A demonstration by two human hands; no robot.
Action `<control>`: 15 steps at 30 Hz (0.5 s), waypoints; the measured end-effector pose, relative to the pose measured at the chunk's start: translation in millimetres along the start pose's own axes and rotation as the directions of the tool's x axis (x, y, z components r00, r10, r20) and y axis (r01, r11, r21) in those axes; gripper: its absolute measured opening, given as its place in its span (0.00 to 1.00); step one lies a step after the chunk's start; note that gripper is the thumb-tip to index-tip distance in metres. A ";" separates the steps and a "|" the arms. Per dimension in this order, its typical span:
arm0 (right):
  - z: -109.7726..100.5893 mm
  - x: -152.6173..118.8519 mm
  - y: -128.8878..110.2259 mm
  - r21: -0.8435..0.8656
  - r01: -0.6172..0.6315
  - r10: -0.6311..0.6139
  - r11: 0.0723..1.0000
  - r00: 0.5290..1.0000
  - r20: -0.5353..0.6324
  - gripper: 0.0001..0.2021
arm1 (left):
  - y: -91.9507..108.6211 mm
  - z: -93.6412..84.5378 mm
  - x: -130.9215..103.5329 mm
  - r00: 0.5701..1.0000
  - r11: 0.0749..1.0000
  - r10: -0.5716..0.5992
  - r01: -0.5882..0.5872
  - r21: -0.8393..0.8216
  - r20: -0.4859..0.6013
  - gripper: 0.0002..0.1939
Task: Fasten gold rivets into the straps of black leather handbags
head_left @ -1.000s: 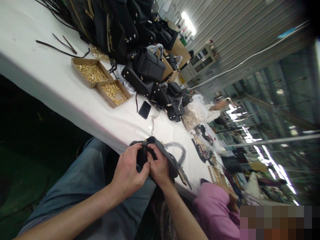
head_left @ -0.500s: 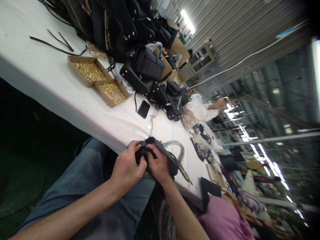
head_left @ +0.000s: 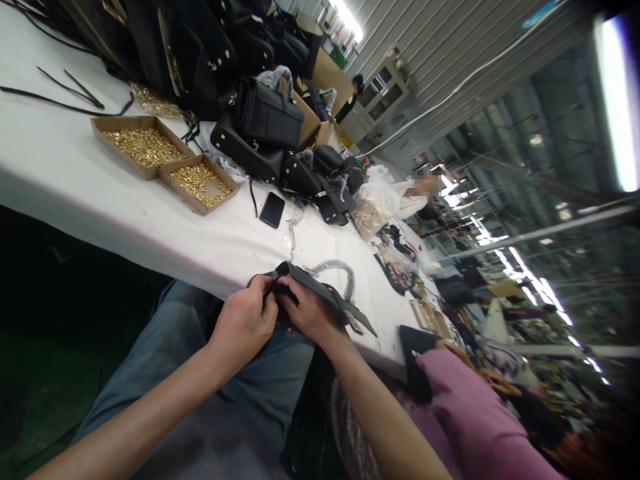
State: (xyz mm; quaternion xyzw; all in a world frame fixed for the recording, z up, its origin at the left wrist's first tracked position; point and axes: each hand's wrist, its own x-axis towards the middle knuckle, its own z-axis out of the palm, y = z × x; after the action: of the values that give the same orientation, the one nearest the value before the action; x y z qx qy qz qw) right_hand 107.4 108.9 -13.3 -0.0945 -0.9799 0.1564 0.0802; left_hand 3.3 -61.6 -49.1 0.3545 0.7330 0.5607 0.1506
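Black leather was basically the whole scene here, with a small black bag sitting right at the near edge of the white worktop, half on the cloth and half over the person's lap. Both hands were closed on it: the left hand was curled around the bag's near end with the fingers pinching down on the dark material, and the right hand was pressed up against it from the other side, thumb and fingers gripping the same spot, so the two hands were touching each other. What exactly was between the fingertips was too small and dark to make out. A wrapped handle arched up just behind the bag. Further back on the worktop lay a black phone, and to its left two shallow cardboard trays full of gold hardware stood side by side, touching. Behind those was a big pile of finished black bags, some resting on cardboard boxes, and a clear plastic sack of more metal bits sat near the pile. A couple of loose black straps lay at the far left. A person in a pink sleeve was at the right, close by
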 end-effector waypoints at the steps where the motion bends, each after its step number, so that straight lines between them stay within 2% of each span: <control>1: -0.2 -0.7 -1.0 -0.009 0.008 -0.008 1.000 1.000 -0.002 0.16 | 1.0 -0.5 -0.2 1.000 1.000 -0.004 0.004 0.003 0.008 0.14; 7: 6.1 -5.9 -5.4 0.012 0.032 -0.031 0.999 0.995 -0.091 0.15 | 7.7 -4.3 2.1 0.996 0.999 -0.036 0.037 -0.004 0.078 0.13; 15: -3.9 -3.4 -0.3 0.083 0.079 -0.076 0.993 0.996 -0.047 0.14 | 18.2 -13.6 18.1 0.985 0.993 -0.051 0.031 0.117 0.165 0.09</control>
State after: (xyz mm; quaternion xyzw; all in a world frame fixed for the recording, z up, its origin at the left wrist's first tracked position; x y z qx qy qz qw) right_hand 111.4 109.1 -10.0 -0.0562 -0.9733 0.1926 0.1113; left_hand -11.5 -56.7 -24.6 0.3933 0.7556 0.4830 0.2028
